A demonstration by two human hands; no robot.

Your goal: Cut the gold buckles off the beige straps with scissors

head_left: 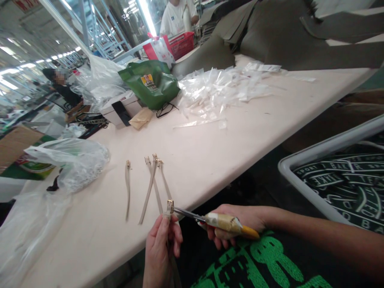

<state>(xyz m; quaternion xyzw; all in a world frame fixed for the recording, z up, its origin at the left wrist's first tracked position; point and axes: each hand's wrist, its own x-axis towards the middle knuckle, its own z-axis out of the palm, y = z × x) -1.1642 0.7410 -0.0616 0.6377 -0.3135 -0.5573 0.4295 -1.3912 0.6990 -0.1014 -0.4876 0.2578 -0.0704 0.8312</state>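
My left hand [162, 237] pinches a narrow beige strap between thumb and fingers, just below its small gold buckle [170, 205]. In my right hand [234, 218] is a pair of long-nose pliers [225, 223], its handles wrapped in tape with a yellow-orange end. The thin dark jaws reach left and their tip meets the side of the buckle; whether they grip it I cannot tell. Beyond my hands, several similar straps lie on the table: a single strap [128, 192] to the left, and a crossed group [149, 190] with gold buckles at the far ends.
The pale table [99, 236] carries a clear plastic bag [84, 164], a green bag [157, 86], glasses [166, 110] and a heap of clear sachets [216, 88]. On the right, a grey bin [309, 192] holds dark printed webbing. One person [177, 18] is behind the table, another [64, 86] far left.
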